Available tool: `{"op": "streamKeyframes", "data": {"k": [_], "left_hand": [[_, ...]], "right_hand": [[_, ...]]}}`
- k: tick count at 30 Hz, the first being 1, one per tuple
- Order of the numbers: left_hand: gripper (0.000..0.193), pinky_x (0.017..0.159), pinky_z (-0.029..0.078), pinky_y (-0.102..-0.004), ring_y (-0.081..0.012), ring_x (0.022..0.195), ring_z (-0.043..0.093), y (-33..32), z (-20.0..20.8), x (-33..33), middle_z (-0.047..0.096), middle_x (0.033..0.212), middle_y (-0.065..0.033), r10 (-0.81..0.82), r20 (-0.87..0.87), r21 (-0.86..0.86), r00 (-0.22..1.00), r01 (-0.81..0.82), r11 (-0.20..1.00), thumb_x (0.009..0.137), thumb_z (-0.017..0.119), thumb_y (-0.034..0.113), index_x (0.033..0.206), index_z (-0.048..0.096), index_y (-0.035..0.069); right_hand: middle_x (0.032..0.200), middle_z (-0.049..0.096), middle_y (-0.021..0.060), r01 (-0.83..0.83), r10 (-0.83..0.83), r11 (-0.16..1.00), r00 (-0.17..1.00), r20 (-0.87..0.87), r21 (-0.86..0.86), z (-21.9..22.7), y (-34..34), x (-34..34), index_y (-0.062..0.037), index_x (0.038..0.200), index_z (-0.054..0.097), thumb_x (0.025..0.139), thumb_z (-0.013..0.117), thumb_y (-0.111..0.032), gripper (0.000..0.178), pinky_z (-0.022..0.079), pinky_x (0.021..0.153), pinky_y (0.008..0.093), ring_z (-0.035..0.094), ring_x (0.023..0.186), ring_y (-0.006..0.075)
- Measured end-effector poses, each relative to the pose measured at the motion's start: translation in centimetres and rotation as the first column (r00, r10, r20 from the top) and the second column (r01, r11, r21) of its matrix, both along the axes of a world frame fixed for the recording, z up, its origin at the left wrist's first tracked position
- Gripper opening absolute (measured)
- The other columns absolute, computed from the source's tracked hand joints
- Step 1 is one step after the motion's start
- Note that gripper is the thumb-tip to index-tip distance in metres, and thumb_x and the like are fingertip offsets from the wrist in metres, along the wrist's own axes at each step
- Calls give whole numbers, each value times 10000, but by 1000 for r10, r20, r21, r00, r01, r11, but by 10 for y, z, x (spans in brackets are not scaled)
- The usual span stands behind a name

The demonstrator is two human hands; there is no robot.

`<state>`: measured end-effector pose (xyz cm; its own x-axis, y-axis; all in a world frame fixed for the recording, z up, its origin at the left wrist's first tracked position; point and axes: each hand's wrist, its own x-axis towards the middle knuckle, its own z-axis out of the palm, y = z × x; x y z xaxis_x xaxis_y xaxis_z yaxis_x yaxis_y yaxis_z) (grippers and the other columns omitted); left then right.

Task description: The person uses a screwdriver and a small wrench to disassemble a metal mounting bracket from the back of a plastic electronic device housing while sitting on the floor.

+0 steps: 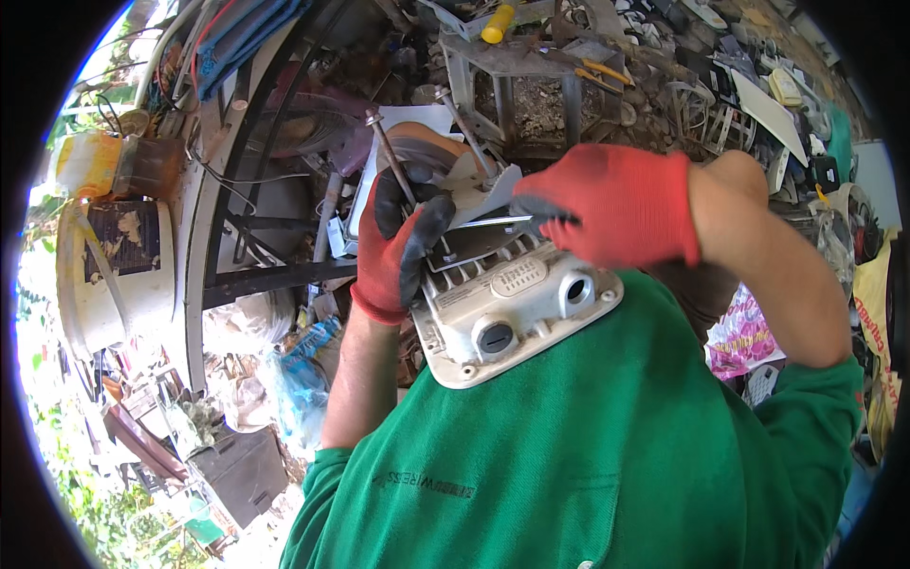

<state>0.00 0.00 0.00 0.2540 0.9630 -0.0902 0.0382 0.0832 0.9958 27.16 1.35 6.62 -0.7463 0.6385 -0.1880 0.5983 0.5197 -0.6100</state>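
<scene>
A white cast-metal housing (531, 294) with cooling fins rests tilted against my green-clad lap. It has a dark round plug (495, 338) and an open round port (576, 288). A metal bracket (474, 194) with a toothed edge stands at its far side. My left hand (406, 242), in a red and black glove, closes around a long bolt (391, 152) at the bracket's left. A second long bolt (463, 128) sticks up farther right. My gloved right hand (611, 204) is curled over the right end of a slim shiny metal rod (493, 222); its fingertips are partly hidden.
Beyond my hands stands a metal frame (512, 66), with a yellow cylinder (497, 23) and yellow-handled pliers (604, 72) on top. Scrap parts (701, 95) pile up at the far right. An amber container (147, 166) and a worn white panel (118, 266) are at left.
</scene>
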Motion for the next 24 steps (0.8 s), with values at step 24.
{"op": "streamKeyframes", "data": {"k": [24], "left_hand": [[403,873,474,-291,-131,979,584,22,-16,-38,632,1063,-59,17,-115,106,993,-5,994,897,726,213,1196,561,-1]], "right_hand": [[1000,707,109,1,24,947,997,-72,320,-40,28,17,-113,1103,689,843,672,-177,268,547,802,447,673,904,357]]}}
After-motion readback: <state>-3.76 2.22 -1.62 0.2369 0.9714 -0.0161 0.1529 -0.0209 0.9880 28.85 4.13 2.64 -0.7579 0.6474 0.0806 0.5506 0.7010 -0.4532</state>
